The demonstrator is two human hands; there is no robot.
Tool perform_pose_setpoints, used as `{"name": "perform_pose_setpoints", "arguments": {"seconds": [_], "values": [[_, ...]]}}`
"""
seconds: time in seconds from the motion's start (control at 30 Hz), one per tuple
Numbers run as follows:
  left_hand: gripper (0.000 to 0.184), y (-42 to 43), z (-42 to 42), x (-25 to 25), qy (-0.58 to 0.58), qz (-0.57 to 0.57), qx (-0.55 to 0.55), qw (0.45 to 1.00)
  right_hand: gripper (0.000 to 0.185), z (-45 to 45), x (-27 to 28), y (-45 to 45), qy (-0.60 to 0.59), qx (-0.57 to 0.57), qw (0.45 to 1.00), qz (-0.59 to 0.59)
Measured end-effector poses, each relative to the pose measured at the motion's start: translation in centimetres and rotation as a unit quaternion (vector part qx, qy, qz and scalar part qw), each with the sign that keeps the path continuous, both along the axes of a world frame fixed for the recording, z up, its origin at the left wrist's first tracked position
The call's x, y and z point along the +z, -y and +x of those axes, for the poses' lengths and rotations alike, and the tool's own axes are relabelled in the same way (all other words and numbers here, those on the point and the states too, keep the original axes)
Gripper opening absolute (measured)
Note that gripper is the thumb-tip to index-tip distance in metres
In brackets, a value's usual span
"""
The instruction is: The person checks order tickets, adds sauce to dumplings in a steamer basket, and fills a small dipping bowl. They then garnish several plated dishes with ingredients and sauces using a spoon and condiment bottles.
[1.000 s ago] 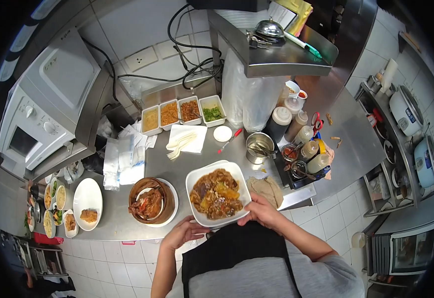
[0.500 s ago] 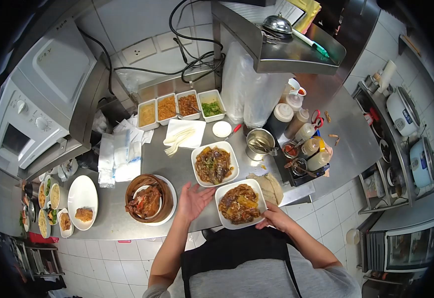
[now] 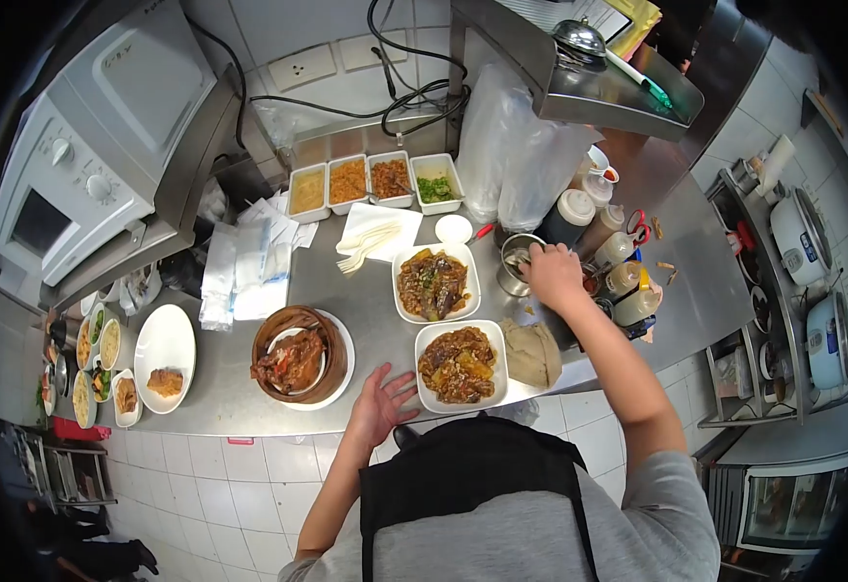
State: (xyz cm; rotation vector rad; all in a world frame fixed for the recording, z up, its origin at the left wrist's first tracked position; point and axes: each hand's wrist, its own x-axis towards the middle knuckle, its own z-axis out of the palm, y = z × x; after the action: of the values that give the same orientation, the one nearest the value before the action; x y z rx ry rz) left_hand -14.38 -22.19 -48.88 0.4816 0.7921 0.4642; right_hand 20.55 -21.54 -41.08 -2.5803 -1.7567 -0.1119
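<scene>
Two square white bowls of saucy food stand one behind the other on the steel counter: the near bowl (image 3: pixel 462 367) at the front edge, the far bowl (image 3: pixel 436 282) just behind it. My left hand (image 3: pixel 382 404) is beside the near bowl's left side, palm up, fingers spread, holding nothing. Over the rim of a metal pot (image 3: pixel 516 268) with utensils in it reaches my right hand (image 3: pixel 554 275), its fingers bent together; what they hold, if anything, is hidden. A folded beige cloth (image 3: pixel 531 353) lies right of the near bowl.
A wooden steamer (image 3: pixel 298 358) with meat and a white oval dish (image 3: pixel 168 359) stand left. Four topping containers (image 3: pixel 390 179) line the back beside napkins with plastic forks (image 3: pixel 378 236). Sauce bottles (image 3: pixel 636 307) crowd the right, below a steel shelf (image 3: pixel 618 95). A person's legs (image 3: pixel 104 558) show lower left.
The near bowl, earlier held up in both hands, then in my right hand, now stands on the counter. My right hand has moved from it to the metal pot. My left hand stays near the bowls.
</scene>
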Motion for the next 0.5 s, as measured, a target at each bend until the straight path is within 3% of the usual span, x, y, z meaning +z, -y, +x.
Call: {"name": "perform_pose_setpoints", "arguments": {"seconds": [0.07,0.2,0.3,0.43,0.5], "values": [[0.065,0.1,-0.8,0.7,-0.018,0.017,0.018,1.0,0.027,1.1,-1.7,-2.0,0.0,-0.004,0.996,-0.091],[0.058,0.3,-2.9,1.4,-0.018,0.029,0.041,0.999,0.029,1.2,0.1,-3.0,-0.056,-0.003,0.972,-0.227],[0.053,0.4,-4.3,1.7,-0.023,0.038,0.038,0.998,0.026,0.9,2.5,-2.0,-0.034,-0.046,0.978,-0.202],[0.047,0.2,-5.1,1.7,-0.034,0.043,0.032,0.998,0.023,1.0,4.2,0.1,-0.045,-0.043,0.998,-0.024],[0.044,-0.2,-5.0,1.8,-0.032,0.054,0.015,0.998,0.026,-0.1,3.4,1.0,-0.136,0.009,0.99,-0.045]]}}
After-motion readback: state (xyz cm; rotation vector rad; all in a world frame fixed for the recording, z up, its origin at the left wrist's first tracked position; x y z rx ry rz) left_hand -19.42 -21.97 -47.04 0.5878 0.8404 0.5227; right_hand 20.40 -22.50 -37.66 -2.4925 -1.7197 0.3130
